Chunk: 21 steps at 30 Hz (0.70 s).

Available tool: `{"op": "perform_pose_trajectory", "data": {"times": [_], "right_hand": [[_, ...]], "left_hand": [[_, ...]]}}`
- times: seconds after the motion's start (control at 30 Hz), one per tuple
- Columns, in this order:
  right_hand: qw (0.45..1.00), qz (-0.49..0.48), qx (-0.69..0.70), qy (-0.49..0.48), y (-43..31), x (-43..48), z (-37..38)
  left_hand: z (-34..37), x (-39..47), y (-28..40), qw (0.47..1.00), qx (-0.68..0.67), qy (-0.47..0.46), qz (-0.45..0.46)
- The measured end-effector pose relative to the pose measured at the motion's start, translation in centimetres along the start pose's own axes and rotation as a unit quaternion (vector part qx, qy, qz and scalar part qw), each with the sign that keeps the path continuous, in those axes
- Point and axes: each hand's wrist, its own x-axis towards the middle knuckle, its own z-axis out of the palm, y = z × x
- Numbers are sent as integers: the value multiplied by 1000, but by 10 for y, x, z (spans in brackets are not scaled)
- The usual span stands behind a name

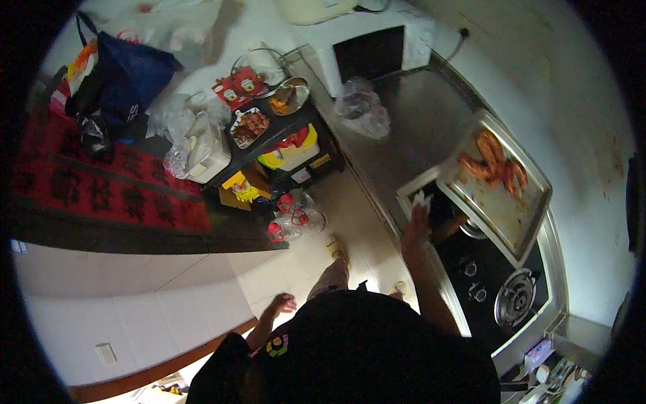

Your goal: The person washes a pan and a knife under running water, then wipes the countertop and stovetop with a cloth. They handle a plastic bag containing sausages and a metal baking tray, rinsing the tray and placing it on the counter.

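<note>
My right hand [417,230] is over the near edge of the black gas hob [454,252], with a small white piece, perhaps tissue, at its fingertips. A rectangular metal tray [504,217] holding browned pieces of meat [492,156] rests across the far end of the hob, a little beyond that hand. One round burner grate [515,298] shows beside the tray. My left hand [284,304] hangs low above the tiled floor, fingers partly curled, with nothing visible in it. A crumpled clear plastic bag [362,107] lies on the steel counter [419,111].
A white microwave [373,55] stands at the counter's far end. On the dark shelf to the left are a foil dish of meat [250,127], a metal bowl [290,98] and a white container [207,151]. Several clear bottles with red caps [298,217] stand on the floor.
</note>
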Motion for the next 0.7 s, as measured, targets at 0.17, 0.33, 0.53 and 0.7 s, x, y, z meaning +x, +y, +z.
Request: {"op": "perform_pose_trajectory", "data": {"times": [0.17, 0.33, 0.53, 0.7], "right_hand": [[950, 142, 261, -98, -68, -6, -27], [986, 49, 123, -98, -94, 84, 16], [981, 86, -146, -99, -64, 177, 89], [974, 81, -209, -16, -21, 230, 113]], "left_hand": [[-71, 47, 123, 967, 136, 214, -11], [-113, 91, 170, 959, 245, 138, 23], [-147, 112, 176, 972, 198, 125, 24], [-165, 90, 139, 971, 205, 116, -29]]}}
